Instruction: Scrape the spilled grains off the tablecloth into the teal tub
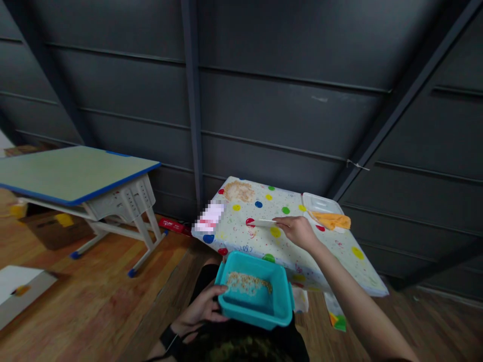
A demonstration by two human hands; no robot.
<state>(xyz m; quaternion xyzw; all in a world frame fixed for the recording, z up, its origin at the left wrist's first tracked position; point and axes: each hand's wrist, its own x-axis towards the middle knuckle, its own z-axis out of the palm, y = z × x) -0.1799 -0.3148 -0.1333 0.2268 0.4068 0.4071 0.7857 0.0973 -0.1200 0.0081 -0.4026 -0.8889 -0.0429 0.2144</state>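
Note:
My left hand (204,307) grips the left side of a teal plastic bin (253,318), with the thumb over its rim. The bin is in front of my lap, below the table's near edge. Small tan grains or beans (247,283) lie scattered over its floor. My right hand (298,232) is closed on one end of a thin, pale, flat tool (261,222), whose exact kind I cannot make out. The tool points left, over the middle of the polka-dot tablecloth (241,236). At the table's far left corner lies a spread of similar tan grains (238,191).
An orange cloth (332,220) lies by a clear-white plastic lid or tray (321,203) at the table's right back. A blurred-out pinkish item (210,216) is at the left edge. A green-topped desk (75,171) stands left; a dark panel wall (264,110) rises behind.

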